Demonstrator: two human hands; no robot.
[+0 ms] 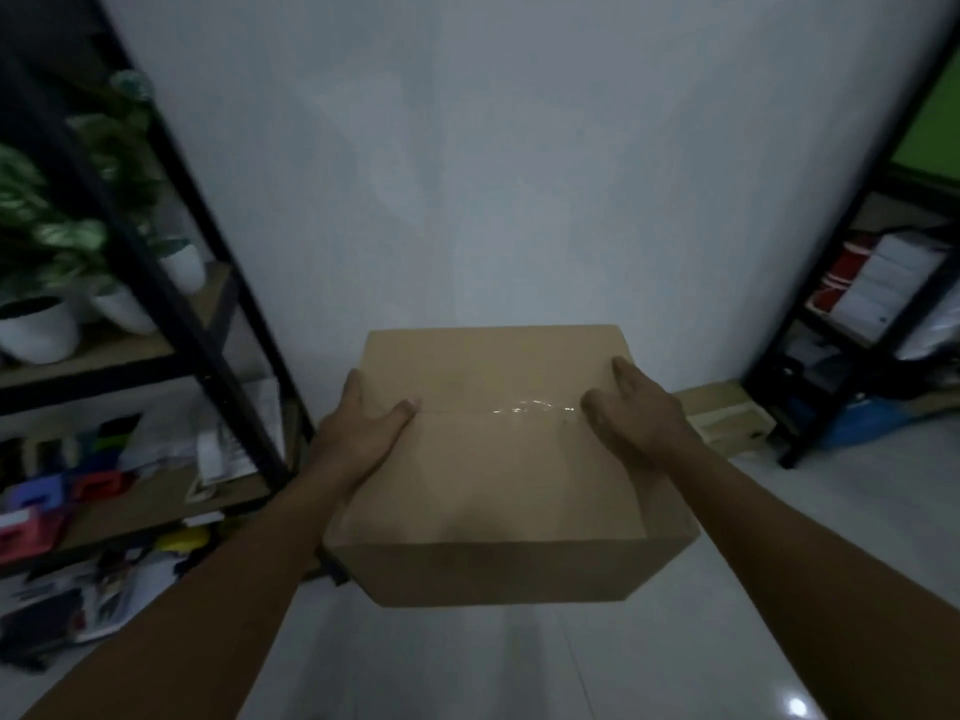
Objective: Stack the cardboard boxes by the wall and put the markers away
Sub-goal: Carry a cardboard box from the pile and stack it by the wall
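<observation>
A taped brown cardboard box point(498, 475) is in the middle of the view, close to the white wall, with clear tape shining along its top seam. My left hand point(363, 428) grips its left top edge, thumb on top. My right hand point(634, 413) grips the right top edge the same way. Whether the box rests on the floor or is held above it, I cannot tell. A flatter cardboard box point(727, 418) lies on the floor by the wall, behind and to the right. No markers are visible.
A black metal shelf point(171, 304) stands at the left with potted plants point(41, 324), papers and coloured items. Another black shelf point(852, 324) at the right holds white and red boxes. Pale tiled floor point(467, 662) lies in front.
</observation>
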